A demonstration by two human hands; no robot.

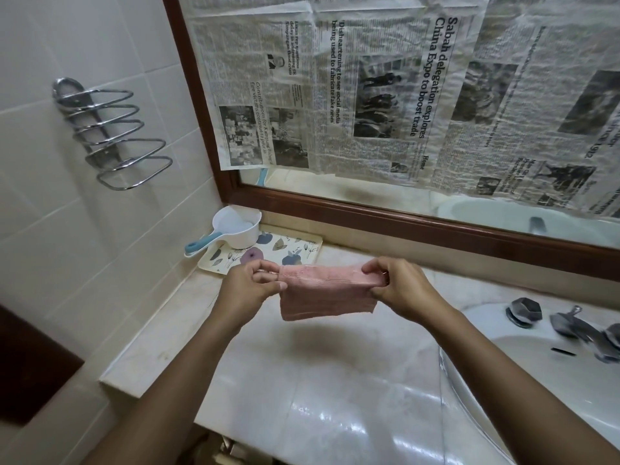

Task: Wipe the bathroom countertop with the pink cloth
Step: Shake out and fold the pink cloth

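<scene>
Your left hand point(246, 290) and right hand point(401, 290) each pinch shut on an upper corner of the pink cloth point(327, 292), stretched folded between them in the air above the countertop point(318, 380), toward its back edge. Watch the floral tray point(214, 263) and white scoop point(240, 228) in the back left corner: a wide sweep could knock them

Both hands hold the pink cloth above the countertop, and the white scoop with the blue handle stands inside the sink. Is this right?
Not quite. The head view shows the white scoop standing on the floral tray in the back left corner, not in the sink. The rest holds: the left hand and right hand hold the pink cloth above the countertop.
</scene>
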